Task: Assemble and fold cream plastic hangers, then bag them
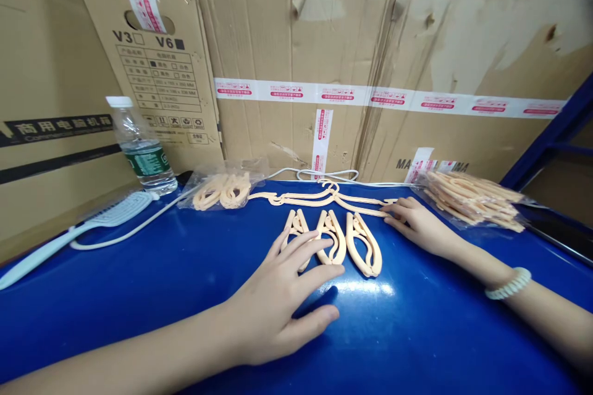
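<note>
My left hand (282, 296) is open, its fingers spread over the left folded hanger (293, 222) and the near side of the middle folded hanger (340, 241). Whether the fingertips touch them I cannot tell. A third folded hanger (370, 262), peach like the others, lies at the right of this row. Behind the row an unfolded clothes hanger (310, 203) lies flat with its hook toward the cardboard; other hanger parts overlap it, so I cannot tell how many there are. My right hand (417, 222) has its fingers closed at the right end of the unfolded hanger.
Clear bags of peach hangers lie at the back left (236, 191) and back right (472, 197). A water bottle (146, 157), a light blue hairbrush (115, 210) and a white cable (125, 237) are on the left. Cardboard (287, 31) walls the blue table (185, 296).
</note>
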`<act>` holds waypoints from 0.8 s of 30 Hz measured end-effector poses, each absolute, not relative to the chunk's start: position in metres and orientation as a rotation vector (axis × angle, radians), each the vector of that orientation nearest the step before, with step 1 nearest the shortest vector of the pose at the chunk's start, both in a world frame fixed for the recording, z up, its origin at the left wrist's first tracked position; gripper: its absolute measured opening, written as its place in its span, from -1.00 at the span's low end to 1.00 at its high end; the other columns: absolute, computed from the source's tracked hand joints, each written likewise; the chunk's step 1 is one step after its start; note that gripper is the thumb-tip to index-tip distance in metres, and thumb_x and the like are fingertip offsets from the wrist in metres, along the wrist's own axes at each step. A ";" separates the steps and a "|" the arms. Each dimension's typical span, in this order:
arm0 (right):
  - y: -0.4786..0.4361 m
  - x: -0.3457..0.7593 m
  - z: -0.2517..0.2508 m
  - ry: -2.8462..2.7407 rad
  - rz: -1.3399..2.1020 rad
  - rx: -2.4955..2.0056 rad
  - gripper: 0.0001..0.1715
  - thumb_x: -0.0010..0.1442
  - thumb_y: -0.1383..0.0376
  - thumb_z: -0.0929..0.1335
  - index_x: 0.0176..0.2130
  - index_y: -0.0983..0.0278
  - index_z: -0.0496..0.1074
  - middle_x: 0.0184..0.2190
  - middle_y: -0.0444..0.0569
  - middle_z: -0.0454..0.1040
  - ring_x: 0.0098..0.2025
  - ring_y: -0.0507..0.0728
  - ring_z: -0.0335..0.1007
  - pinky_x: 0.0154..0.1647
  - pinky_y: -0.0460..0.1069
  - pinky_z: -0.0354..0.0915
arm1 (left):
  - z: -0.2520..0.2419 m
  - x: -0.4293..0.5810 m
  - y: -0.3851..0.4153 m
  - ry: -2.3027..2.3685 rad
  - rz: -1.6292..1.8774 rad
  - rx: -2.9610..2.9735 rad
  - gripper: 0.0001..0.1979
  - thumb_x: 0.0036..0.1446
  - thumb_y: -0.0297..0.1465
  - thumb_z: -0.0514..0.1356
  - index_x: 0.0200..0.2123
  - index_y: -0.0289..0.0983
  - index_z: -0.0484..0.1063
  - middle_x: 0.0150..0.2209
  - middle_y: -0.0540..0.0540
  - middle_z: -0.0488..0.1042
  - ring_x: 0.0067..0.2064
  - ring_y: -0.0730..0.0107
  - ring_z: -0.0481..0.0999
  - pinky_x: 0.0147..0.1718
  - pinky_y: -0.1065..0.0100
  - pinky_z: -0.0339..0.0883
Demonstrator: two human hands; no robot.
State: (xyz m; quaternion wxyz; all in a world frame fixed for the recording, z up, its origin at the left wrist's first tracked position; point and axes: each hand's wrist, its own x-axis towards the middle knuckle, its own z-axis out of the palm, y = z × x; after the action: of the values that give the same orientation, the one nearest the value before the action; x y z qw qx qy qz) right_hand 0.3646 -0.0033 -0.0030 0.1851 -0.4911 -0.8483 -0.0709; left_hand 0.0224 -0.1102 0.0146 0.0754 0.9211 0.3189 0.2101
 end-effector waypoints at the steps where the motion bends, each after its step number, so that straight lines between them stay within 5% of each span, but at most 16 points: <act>1: -0.004 0.364 -0.002 -2.372 -0.175 -1.370 -0.65 0.30 0.16 0.22 -0.16 0.31 0.48 -0.32 0.08 0.41 -0.26 0.21 0.34 -0.18 0.14 0.34 | 0.015 0.022 -0.110 0.956 0.638 2.761 -0.58 0.23 -0.28 0.14 0.16 -0.08 0.32 0.27 -0.17 0.23 0.31 -0.02 0.13 0.27 -0.20 -0.18; 8: -0.008 0.359 0.002 -2.236 0.015 -1.349 -0.66 0.24 0.06 0.28 -0.33 0.27 0.41 -0.33 0.03 0.44 -0.33 0.15 0.40 -0.28 0.06 0.37 | 0.018 0.022 -0.107 0.927 0.733 2.700 -0.60 0.21 -0.30 0.15 0.12 -0.14 0.35 0.25 -0.17 0.26 0.29 0.01 0.16 0.29 -0.15 -0.18; 14: -0.016 0.362 0.014 -2.075 0.179 -1.359 -0.60 0.20 -0.04 0.31 -0.31 0.25 0.38 -0.39 0.02 0.51 -0.36 0.14 0.43 -0.30 0.03 0.37 | 0.025 0.018 -0.096 0.947 0.976 2.465 -0.69 0.22 -0.31 0.14 0.02 -0.18 0.42 0.15 -0.16 0.37 0.22 0.10 0.28 0.24 -0.01 0.07; 21: -0.025 0.376 0.039 -1.797 0.287 -1.368 -0.38 0.02 -0.15 0.40 -0.16 0.28 0.47 -0.29 0.09 0.56 -0.28 0.19 0.50 -0.19 0.04 0.42 | 0.034 0.007 -0.065 1.160 1.152 1.647 -0.73 0.19 -0.29 0.16 -0.07 -0.24 0.46 0.06 -0.16 0.48 0.16 0.11 0.39 0.23 0.01 0.14; 24: -0.031 0.379 0.046 -1.775 0.280 -1.389 -0.46 0.02 -0.11 0.42 -0.19 0.24 0.51 -0.22 0.08 0.57 -0.23 0.20 0.49 -0.21 0.02 0.41 | 0.035 0.005 -0.056 1.153 1.207 1.226 -0.67 0.14 -0.32 0.22 -0.02 -0.28 0.41 0.12 -0.24 0.42 0.17 0.11 0.39 0.23 0.08 0.17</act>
State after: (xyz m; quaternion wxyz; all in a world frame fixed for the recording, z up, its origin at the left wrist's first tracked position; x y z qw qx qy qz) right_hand 0.3795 -0.0311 0.0461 0.4214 -0.5547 -0.7087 0.1119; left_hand 0.0045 -0.0564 0.0346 0.5100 0.5093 0.4789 0.5011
